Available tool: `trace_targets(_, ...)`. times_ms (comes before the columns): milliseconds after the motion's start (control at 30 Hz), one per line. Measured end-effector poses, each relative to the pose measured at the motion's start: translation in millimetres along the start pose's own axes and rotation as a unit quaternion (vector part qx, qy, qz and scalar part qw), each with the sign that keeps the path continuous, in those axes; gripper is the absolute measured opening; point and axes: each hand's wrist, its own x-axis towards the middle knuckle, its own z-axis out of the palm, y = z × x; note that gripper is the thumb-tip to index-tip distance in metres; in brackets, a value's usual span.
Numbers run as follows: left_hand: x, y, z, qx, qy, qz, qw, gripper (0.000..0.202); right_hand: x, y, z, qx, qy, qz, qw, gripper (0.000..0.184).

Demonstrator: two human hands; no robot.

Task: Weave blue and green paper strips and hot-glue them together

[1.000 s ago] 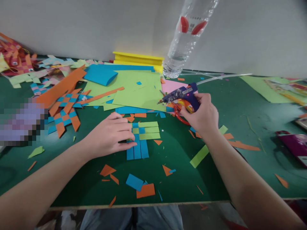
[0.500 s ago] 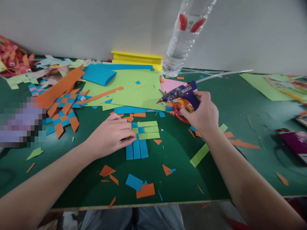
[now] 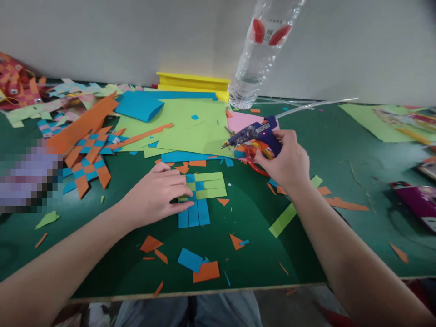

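On the green table lies a woven paper piece point(image 3: 200, 185) of blue and light-green strips, its green ends pointing right and its blue ends pointing toward me. My left hand point(image 3: 160, 193) rests over its left side, thumb and forefinger apart on the paper and not gripping it; the hand hides that part of the weave. My right hand point(image 3: 289, 159) is wrapped round the handle of a dark blue glue gun point(image 3: 254, 132). The gun's nozzle points left, above the table, and a clear glue stick point(image 3: 316, 104) extends from its back. Scissors with red handles point(image 3: 254, 164) lie beneath the gun.
A tilted water bottle point(image 3: 259, 59) stands behind the glue gun. Green sheets point(image 3: 197, 131) lie at the back. Orange-and-blue woven paper point(image 3: 89, 170) and a blurred-out device point(image 3: 27, 177) are at left, a purple object point(image 3: 415, 202) at right. Paper scraps are scattered about.
My left thumb and forefinger have parted; the thumb has shifted down onto the blue strips. My right hand and the glue gun stay nearly where they were.
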Motion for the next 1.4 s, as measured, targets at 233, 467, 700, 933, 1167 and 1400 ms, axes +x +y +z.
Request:
trace_targets(233,-0.5,1.8,-0.2,0.003,-0.001,-0.013,1.0,0.039,0.0,-0.4,-0.7,-0.004,-0.007,0.001,1.0,0.056)
trace_targets(467,-1.5,2.1,-3.2,-0.008,-0.022,-0.029,0.999,0.041,0.4,0.2,0.1,-0.008,-0.005,0.004,1.0,0.057)
trace_targets(700,-0.4,3.8,-5.3,-0.019,-0.026,-0.035,0.999,0.053,-0.1,3.2,1.8,0.005,0.017,-0.014,1.0,0.053)
trace_targets(933,-2.3,2.8,-1.6,-0.042,-0.012,-0.049,0.998,0.045,0.3,1.2,0.0,0.003,0.006,-0.005,1.0,0.054)
trace_targets(1167,0.0,1.4,1.1,-0.045,-0.014,-0.048,0.998,0.029,0.0,1.4,0.6,0.001,0.008,-0.004,1.0,0.055)
trace_targets(1400,1.9,3.6,1.3,-0.011,0.025,-0.03,0.999,0.026,0.4,2.9,1.7,0.002,0.018,-0.009,1.0,0.055)
